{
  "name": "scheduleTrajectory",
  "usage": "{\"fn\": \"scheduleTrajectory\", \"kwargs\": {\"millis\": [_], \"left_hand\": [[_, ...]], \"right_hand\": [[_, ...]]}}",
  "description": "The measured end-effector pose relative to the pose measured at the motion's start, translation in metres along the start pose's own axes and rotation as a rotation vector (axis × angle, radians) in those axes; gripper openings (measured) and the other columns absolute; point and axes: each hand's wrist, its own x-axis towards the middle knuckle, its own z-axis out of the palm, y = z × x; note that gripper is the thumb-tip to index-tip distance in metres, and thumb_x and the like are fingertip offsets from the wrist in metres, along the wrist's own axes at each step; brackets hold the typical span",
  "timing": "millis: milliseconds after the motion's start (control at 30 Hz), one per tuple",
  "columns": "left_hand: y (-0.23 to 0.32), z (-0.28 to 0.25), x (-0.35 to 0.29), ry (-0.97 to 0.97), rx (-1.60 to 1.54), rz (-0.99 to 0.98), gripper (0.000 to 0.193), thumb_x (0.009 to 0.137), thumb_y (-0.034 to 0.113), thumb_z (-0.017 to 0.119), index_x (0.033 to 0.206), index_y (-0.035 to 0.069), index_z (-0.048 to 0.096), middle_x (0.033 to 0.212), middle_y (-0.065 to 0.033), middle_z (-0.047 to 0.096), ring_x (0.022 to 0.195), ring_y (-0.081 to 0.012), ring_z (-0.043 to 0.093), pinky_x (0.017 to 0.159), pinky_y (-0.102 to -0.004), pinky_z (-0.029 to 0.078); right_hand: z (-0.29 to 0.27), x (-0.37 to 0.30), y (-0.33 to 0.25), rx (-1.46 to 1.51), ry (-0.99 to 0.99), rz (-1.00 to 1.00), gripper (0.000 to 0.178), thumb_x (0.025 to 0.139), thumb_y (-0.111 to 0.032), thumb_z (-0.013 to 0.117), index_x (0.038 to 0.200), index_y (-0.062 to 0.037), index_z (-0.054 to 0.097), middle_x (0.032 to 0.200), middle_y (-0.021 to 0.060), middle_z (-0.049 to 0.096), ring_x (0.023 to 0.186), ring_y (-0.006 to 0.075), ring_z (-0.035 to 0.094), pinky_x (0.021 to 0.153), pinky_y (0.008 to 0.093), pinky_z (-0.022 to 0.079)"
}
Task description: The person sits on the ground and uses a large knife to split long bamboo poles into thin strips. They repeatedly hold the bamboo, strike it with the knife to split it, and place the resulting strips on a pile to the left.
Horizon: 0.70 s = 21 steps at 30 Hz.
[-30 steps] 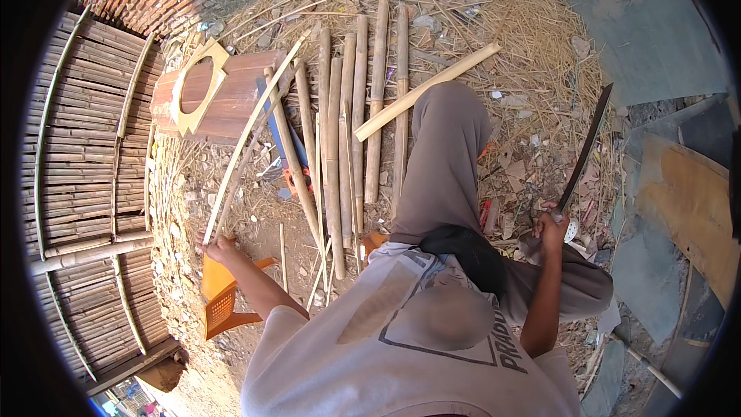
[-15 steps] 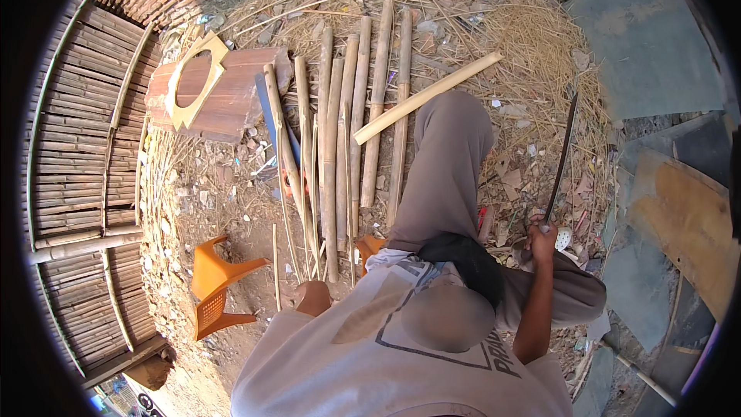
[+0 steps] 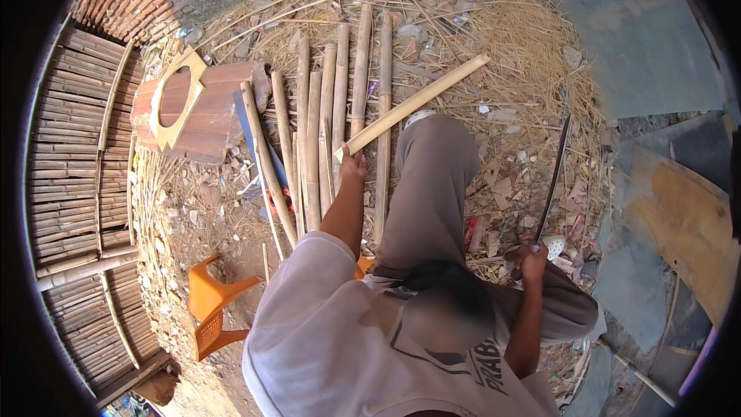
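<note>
A split bamboo length (image 3: 421, 100), pale on its inner face, slants from near left to far right beyond my knee. My left hand (image 3: 353, 164) is closed around its near end. Off to the right, my right hand (image 3: 532, 260) grips a machete (image 3: 557, 174) by its handle, which the fingers hide. Its long dark blade points away from me, apart from the bamboo. Several round bamboo poles (image 3: 312, 139) lie side by side left of the split length, pointing away from me.
An orange plastic chair (image 3: 210, 293) stands at the left, near a bamboo slat wall (image 3: 77, 170). Farther off lies a brown wooden board (image 3: 224, 104) with a yellow cut-out frame (image 3: 187, 120) on it. Straw and debris (image 3: 532, 46) cover the ground. Grey sheets (image 3: 641, 38) line the right side.
My left arm has reached forward, and its hand has taken hold of the split bamboo's near end. My right hand keeps the machete in nearly the same pose. The whole view has shifted slightly.
</note>
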Motion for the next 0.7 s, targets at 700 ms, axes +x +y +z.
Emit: {"fn": "scheduleTrajectory", "kwargs": {"millis": [700], "left_hand": [[-0.031, 0.428, -0.445, -1.644, 0.564, 1.335, 0.027, 0.092, 0.019, 0.068, 0.112, 0.002, 0.060, 0.098, -0.0099, 0.065, 0.084, -0.0182, 0.064, 0.074, -0.0291, 0.050]], "right_hand": [[0.001, -0.057, -0.070, 0.171, 0.086, -0.283, 0.023, 0.080, 0.003, 0.061, 0.101, -0.0035, 0.059, 0.056, -0.0017, 0.051, 0.042, 0.0058, 0.046, 0.038, 0.0250, 0.035]]}}
